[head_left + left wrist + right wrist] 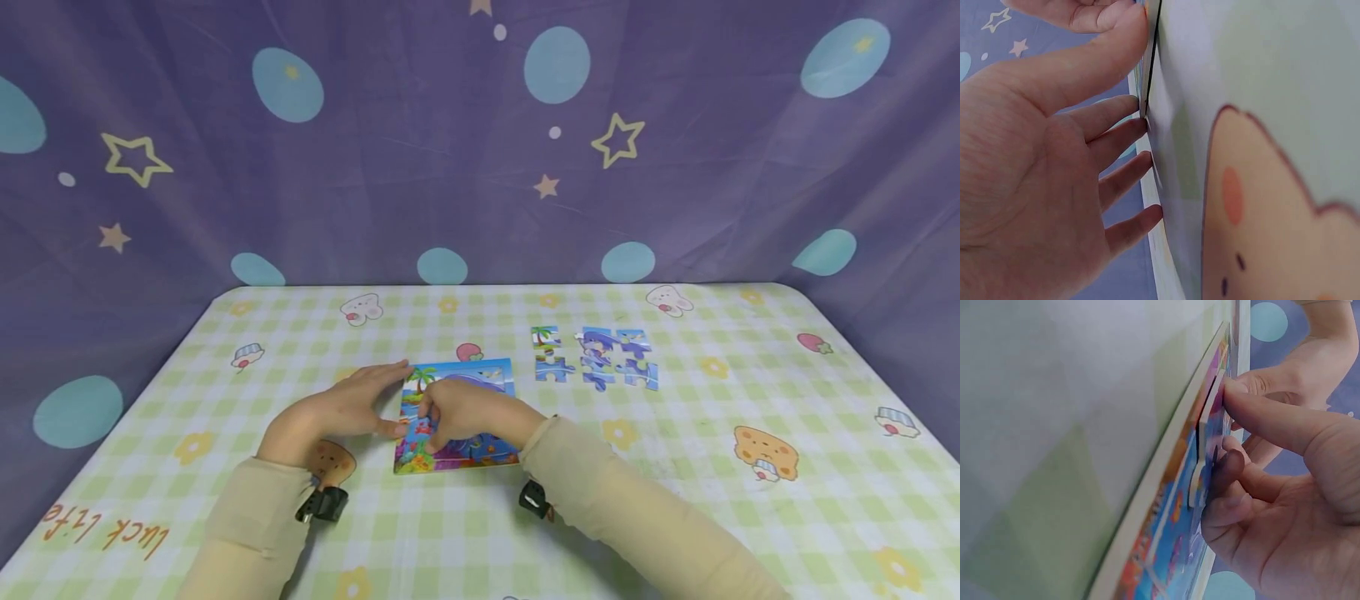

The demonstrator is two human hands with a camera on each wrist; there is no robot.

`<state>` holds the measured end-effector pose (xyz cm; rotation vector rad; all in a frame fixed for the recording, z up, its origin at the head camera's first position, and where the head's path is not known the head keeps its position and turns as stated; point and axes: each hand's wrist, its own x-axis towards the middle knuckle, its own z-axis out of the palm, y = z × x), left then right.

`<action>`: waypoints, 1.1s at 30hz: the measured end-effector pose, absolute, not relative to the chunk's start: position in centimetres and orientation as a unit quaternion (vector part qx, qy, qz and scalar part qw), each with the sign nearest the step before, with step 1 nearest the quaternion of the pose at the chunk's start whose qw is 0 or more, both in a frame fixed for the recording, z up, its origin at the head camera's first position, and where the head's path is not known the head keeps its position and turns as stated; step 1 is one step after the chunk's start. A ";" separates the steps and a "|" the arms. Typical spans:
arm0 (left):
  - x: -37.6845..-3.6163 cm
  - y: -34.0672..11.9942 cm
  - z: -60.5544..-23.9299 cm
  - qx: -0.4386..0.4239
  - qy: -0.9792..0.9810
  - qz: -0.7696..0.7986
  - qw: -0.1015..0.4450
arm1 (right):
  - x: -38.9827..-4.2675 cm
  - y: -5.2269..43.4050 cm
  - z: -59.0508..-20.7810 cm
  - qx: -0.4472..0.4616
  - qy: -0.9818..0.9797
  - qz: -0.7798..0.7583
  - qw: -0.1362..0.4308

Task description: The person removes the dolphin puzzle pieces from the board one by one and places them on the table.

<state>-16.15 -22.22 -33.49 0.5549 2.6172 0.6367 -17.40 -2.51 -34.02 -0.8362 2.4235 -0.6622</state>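
Fingers point(1235, 465) pinching puzzle piece point(1200, 459), hidden overhead by right hand point(468, 414)

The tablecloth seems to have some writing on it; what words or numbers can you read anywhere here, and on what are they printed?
"luck life": orange handwriting-style letters on the checked tablecloth, at its near left corner.
Puzzle board and loose puzzle pieces: pictures only, no lettering readable.
Purple backdrop: stars and dots only, no text.
Both wrist views: no text shows.

Counts: 2 hands, 1 puzzle board, 1 group of loose pieces.
Left hand point(341, 410), right hand point(468, 412), puzzle board point(459, 454), loose pieces point(596, 358) roughly six, joins unclear.
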 end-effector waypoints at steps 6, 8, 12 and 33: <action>-16.1 -22.3 -33.4 0.203 0.935 0.220 0.189 | -17.4 -2.7 -33.7 -0.313 0.887 -0.231 0.248; -16.1 -22.3 -33.3 0.202 0.935 0.222 0.190 | -17.4 -2.8 -33.6 -0.319 0.889 -0.217 0.245; -16.1 -22.3 -33.2 0.205 0.935 0.220 0.187 | -17.3 -3.1 -33.4 -0.334 0.897 -0.175 0.230; -16.2 -22.3 -33.6 0.203 0.935 0.221 0.188 | -17.4 -3.0 -33.6 -0.340 0.881 -0.222 0.243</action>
